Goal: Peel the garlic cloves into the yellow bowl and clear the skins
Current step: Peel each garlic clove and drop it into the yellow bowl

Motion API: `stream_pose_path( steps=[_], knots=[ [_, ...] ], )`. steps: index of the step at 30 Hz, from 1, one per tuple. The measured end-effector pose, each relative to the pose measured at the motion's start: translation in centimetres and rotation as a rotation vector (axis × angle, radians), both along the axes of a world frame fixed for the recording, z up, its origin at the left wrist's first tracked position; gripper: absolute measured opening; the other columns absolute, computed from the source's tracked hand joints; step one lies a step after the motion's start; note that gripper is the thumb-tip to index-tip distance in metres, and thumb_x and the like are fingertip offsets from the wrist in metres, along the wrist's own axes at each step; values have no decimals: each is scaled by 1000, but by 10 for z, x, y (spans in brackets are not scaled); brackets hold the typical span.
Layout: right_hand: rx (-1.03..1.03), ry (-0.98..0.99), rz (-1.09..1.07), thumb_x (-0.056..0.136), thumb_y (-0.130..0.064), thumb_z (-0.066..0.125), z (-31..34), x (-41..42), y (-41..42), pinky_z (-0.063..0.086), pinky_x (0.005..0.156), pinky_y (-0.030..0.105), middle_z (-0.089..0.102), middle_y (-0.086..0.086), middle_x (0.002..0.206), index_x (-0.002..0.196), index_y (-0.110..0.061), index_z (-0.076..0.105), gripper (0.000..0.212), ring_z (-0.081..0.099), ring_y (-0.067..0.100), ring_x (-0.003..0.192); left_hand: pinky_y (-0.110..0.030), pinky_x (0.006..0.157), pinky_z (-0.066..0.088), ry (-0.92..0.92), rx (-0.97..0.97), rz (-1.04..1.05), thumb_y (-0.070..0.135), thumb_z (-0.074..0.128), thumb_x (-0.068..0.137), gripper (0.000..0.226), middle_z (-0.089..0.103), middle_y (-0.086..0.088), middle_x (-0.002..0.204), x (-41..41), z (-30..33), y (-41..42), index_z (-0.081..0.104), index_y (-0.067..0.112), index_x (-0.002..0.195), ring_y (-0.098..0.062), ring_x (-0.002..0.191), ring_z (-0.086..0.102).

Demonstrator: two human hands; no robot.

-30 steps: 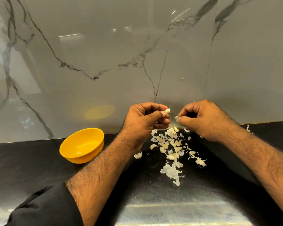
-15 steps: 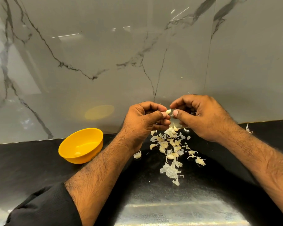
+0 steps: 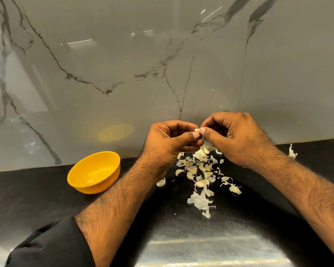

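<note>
My left hand (image 3: 170,139) grips a small garlic clove (image 3: 197,130) between thumb and curled fingers, above the counter near the wall. My right hand (image 3: 237,137) meets it from the right, its thumb and forefinger pinching the tip of the same clove. Below both hands a loose pile of garlic cloves and papery skins (image 3: 200,170) lies scattered on the black counter (image 3: 27,199). The yellow bowl (image 3: 94,172) stands to the left of my left forearm, with one pale clove in its bottom.
A grey marble-patterned wall (image 3: 123,74) rises right behind the hands. One stray skin (image 3: 292,152) lies at the far right by the wall. A single clove (image 3: 161,182) sits beside my left wrist. A black sleeve covers my left upper forearm.
My right hand has moved left and closed in on the clove in my left hand; a second ago the two hands were apart. The left hand has hardly moved.
</note>
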State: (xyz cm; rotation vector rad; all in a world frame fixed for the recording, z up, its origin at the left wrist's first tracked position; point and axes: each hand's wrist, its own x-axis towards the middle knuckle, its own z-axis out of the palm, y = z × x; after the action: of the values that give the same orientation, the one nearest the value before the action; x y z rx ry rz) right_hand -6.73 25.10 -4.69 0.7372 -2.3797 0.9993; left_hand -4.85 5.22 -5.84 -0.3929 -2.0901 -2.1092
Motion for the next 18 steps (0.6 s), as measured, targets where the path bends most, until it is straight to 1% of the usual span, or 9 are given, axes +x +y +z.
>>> stream_pose_path(
  steps=[3,6,7,13,16,18],
  knots=[
    [47,21,-28,103,-32,64,-2,1,-2,52,57,24,66,-11,72,97,-29,73,11,62,7,63,-41,82,67,1,3,8,-2,75,93,21,79,-23,97,0,0,1,72,-8,112,-31,87,79],
    [81,57,-21,105,-30,61,-2,1,-3,57,58,34,65,-11,72,101,-27,75,15,62,8,63,-42,82,67,12,-7,21,-2,76,92,20,79,-22,96,-1,-1,1,73,-7,111,-32,87,80],
    [91,68,-17,105,-29,60,-2,1,-4,58,59,35,65,-12,73,101,-27,75,15,62,8,64,-42,81,67,17,-14,28,-1,76,92,20,79,-22,96,-1,-1,1,73,-7,111,-32,87,80],
    [131,100,-12,105,-29,57,-3,0,-5,54,60,27,64,-13,75,101,-23,73,18,61,3,67,-41,80,68,35,-32,42,-2,76,92,17,80,-21,93,-1,-2,2,74,-6,108,-30,84,80],
    [141,105,-19,104,-29,56,-4,0,-6,55,61,28,63,-12,77,101,-22,72,18,60,3,69,-39,78,68,26,-22,47,-2,76,92,17,80,-21,93,-1,-2,3,74,-7,108,-29,83,80],
    [131,99,-14,104,-29,56,-4,0,-6,56,62,30,64,-12,76,102,-22,72,18,61,3,69,-40,79,68,16,-7,47,-2,76,92,18,79,-22,94,-1,-2,3,74,-7,109,-31,85,80]
  ],
)
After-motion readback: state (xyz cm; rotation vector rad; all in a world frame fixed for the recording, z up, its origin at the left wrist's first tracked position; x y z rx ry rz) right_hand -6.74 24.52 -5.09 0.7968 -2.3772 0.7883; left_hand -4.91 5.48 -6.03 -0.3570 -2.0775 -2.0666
